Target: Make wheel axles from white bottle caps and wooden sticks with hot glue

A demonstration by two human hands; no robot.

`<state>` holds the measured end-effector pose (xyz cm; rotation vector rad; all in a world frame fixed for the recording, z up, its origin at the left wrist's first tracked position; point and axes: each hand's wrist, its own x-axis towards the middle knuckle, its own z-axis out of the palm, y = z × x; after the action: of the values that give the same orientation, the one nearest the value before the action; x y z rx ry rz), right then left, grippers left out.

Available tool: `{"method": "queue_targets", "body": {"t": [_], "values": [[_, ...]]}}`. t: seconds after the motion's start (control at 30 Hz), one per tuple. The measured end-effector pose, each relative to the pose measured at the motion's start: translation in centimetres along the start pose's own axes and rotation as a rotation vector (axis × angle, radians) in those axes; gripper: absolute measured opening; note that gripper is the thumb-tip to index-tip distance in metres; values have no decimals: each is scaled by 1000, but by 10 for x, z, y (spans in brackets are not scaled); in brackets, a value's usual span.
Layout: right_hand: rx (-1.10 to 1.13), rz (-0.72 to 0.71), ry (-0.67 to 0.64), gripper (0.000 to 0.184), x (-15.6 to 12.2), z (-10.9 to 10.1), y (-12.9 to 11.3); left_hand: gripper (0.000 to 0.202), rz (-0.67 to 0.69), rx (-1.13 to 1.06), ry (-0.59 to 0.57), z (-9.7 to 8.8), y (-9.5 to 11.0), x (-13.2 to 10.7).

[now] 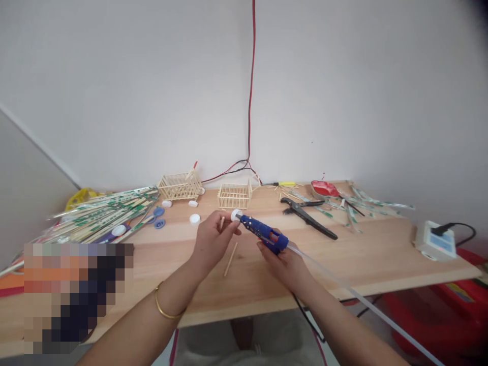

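My right hand (284, 264) is closed round a blue glue gun (263, 233) with a long clear glue stick (343, 287) trailing from its back. The gun's tip touches a white bottle cap (236, 215). My left hand (213, 239) pinches that cap together with a short wooden stick (222, 222) held upright behind it. A gold bangle circles my left wrist. Another loose wooden stick (231, 259) lies on the wooden table (343, 259) just under my hands.
Two small stick-built baskets (179, 186) (234, 195) stand at the back. Wrapped chopsticks (102, 216) are piled at the left with white and blue caps (158, 217). Black pliers (308, 216), a red dish (324, 188) and a white power strip (436, 240) sit at the right.
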<state>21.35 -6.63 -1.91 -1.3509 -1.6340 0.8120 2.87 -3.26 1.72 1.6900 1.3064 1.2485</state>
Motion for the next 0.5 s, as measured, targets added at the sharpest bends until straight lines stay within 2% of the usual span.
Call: {"method": "queue_targets", "body": {"t": [0.17, 0.3, 0.4, 0.5], "values": [[-123, -48, -94, 24, 4, -18, -16, 22, -125, -226, -63, -1, 1, 2], [-111, -58, -97, 26, 5, -17, -18, 21, -171, -128, 42, 3, 0, 4], [-39, 26, -81, 26, 5, -13, -13, 19, -209, -87, 84, 4, -4, 8], [168, 134, -100, 31, 5, -9, -10, 21, -269, -233, 44, 4, -12, 13]]}}
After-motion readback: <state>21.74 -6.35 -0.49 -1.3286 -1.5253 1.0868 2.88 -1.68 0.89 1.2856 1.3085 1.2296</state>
